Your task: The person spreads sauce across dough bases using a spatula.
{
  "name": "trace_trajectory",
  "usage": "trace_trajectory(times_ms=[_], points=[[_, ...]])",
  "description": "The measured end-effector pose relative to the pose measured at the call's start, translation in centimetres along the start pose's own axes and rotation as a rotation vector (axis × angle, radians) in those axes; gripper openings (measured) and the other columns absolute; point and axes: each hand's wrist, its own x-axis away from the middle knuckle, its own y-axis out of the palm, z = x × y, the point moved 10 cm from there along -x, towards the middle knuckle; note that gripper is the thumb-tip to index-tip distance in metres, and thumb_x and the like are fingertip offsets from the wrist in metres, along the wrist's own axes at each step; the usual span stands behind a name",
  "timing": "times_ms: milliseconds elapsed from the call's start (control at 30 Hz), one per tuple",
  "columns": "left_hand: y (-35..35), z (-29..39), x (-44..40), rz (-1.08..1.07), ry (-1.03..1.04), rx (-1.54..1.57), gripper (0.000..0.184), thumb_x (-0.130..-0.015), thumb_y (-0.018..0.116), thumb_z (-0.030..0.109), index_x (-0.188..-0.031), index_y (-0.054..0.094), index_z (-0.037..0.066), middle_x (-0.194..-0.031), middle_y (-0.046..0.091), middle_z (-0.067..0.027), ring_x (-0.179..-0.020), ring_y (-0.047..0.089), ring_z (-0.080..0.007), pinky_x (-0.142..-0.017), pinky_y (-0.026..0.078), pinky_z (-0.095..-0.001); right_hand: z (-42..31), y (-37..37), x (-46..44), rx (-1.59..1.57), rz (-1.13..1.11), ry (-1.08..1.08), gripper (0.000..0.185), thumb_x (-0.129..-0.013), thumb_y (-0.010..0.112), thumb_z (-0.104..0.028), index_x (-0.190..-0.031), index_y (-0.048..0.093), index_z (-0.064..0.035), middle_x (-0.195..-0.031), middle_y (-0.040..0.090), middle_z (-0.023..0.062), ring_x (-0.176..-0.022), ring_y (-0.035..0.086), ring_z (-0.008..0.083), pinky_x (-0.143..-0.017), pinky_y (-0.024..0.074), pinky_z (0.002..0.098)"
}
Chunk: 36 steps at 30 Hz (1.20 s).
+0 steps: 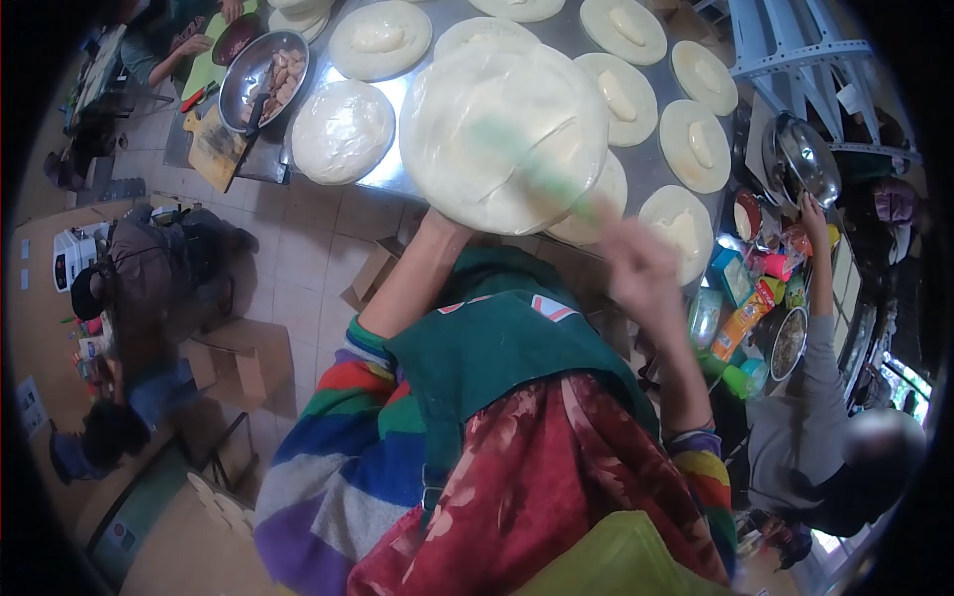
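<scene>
The right hand [644,266] and its green tool [552,183] are blurred — the tip too smeared to tell. Most of the left hand [443,234] hides under the large dough sheet [459,147] — the top edge cuts a dough round [517,8].

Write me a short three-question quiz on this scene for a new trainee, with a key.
1. True or false: the camera wearer's right hand holds a green tool, blurred here, over the large dough disc.
2. What lies in the steel bowl near the wooden board?
3. Fill in: the wearer's ____ hand is mostly hidden beneath the disc.

Key: 1. True. 2. Pinkish chunks. 3. Left, so the left hand.
</scene>
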Motion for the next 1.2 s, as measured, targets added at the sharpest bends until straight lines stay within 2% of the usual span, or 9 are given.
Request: trace_trajectory(times_ms=[233, 400, 567, 633, 733, 933, 1033, 1133, 1200], points=[[0.0, 0.2, 0.4, 0.003, 0.011, -0.002, 0.061, -0.095, 0.036, 0.049, -0.142, 0.031, 0.011, -0.143, 0.038, -0.0131, -0.127, 0.041, -0.0303, -0.104, 0.039, -0.0474, -2.2, 3.5, 2.6, 0.146, -0.289, -0.056, 0.041, -0.082, 0.061, 0.000, -0.121, 0.061, -0.0104, -0.073, 0.054, 0.0137, -0.064, 0.054, 0.0233, -0.064, 0.0463, 0.0287], [-0.1, 0.3, -0.2, -0.010, 0.022, 0.017, 0.061, -0.095, 0.036, 0.049, -0.142, 0.031, 0.011, -0.143, 0.038, -0.0132, -0.127, 0.041, -0.0302, -0.103, 0.039, -0.0472, 2.3, -3.0, -1.1, 0.181, 0.015, 0.181, 0.036, -0.087, 0.056, 0.000, -0.121, 0.061, -0.0110, -0.075, 0.058, 0.0105, -0.067, 0.058, 0.0180, -0.066, 0.0478, 0.0312], [-0.2, 0.7, 0.0, -0.002, 0.036, 0.013, 0.060, -0.095, 0.036, 0.049, -0.142, 0.031, 0.011, -0.142, 0.038, -0.0132, -0.127, 0.041, -0.0301, -0.103, 0.040, -0.0471, -1.5, 2.5, 2.9, 0.122, -0.218, -0.069, 0.044, -0.081, 0.063, -0.001, -0.120, 0.063, -0.0194, -0.071, 0.057, 0.0073, -0.063, 0.057, 0.0221, -0.061, 0.0486, 0.0312], [-0.2, 1.0, 0.2, -0.004, 0.047, 0.015, 0.060, -0.095, 0.036, 0.049, -0.142, 0.031, 0.011, -0.142, 0.038, -0.0132, -0.127, 0.042, -0.0300, -0.103, 0.040, -0.0470, -1.8, 2.4, 3.1, 0.046, -0.270, -0.052, 0.036, -0.081, 0.061, 0.002, -0.117, 0.064, -0.0063, -0.070, 0.055, 0.0104, -0.062, 0.054, 0.0173, -0.060, 0.0436, 0.0273], [0.1, 1.1, -0.4, -0.020, 0.061, 0.026, 0.060, -0.095, 0.036, 0.049, -0.142, 0.031, 0.011, -0.142, 0.038, -0.0133, -0.127, 0.042, -0.0300, -0.103, 0.040, -0.0469, 1.9, -2.8, -0.5, 0.137, 0.034, 0.120, 0.039, -0.085, 0.057, 0.001, -0.122, 0.062, -0.0113, -0.068, 0.052, 0.0081, -0.058, 0.049, 0.0138, -0.056, 0.0422, 0.0277], [0.3, 1.7, -0.1, -0.068, 0.078, 0.107, 0.060, -0.095, 0.036, 0.049, -0.142, 0.031, 0.012, -0.142, 0.038, -0.0134, -0.127, 0.042, -0.0298, -0.103, 0.040, -0.0467, -1.7, 2.3, 3.1, 0.043, -0.201, -0.096, 0.045, -0.080, 0.062, 0.002, -0.122, 0.062, -0.0163, -0.068, 0.052, 0.0088, -0.059, 0.053, 0.0196, -0.057, 0.0459, 0.0292], [0.4, 1.6, 0.2, -0.185, 0.028, 0.337, 0.060, -0.095, 0.035, 0.049, -0.142, 0.031, 0.012, -0.142, 0.038, -0.0134, -0.127, 0.042, -0.0298, -0.103, 0.041, -0.0466, 2.0, -0.9, 1.1, 0.030, -0.030, 0.120, 0.042, -0.084, 0.060, 0.000, -0.122, 0.062, -0.0163, -0.068, 0.054, 0.0083, -0.062, 0.055, 0.0151, -0.061, 0.0469, 0.0284], [0.2, 2.5, 0.3, 0.231, 0.121, -0.199, 0.061, -0.095, 0.035, 0.050, -0.142, 0.030, 0.012, -0.143, 0.037, -0.0134, -0.128, 0.041, -0.0307, -0.104, 0.039, -0.0473, 1.4, -0.7, 0.7, 0.091, -0.021, 0.001, 0.040, -0.085, 0.060, -0.002, -0.123, 0.061, -0.0165, -0.068, 0.055, 0.0085, -0.062, 0.054, 0.0144, -0.060, 0.0462, 0.0288], [0.0, 2.5, -0.1, 0.147, 0.130, -0.137, 0.061, -0.095, 0.035, 0.050, -0.142, 0.030, 0.012, -0.143, 0.037, -0.0133, -0.128, 0.041, -0.0309, -0.104, 0.039, -0.0477, -0.8, 1.8, 2.2, 0.150, -0.243, -0.036, 0.043, -0.082, 0.063, -0.002, -0.123, 0.061, -0.0170, -0.068, 0.055, 0.0076, -0.059, 0.054, 0.0157, -0.059, 0.0455, 0.0298]])
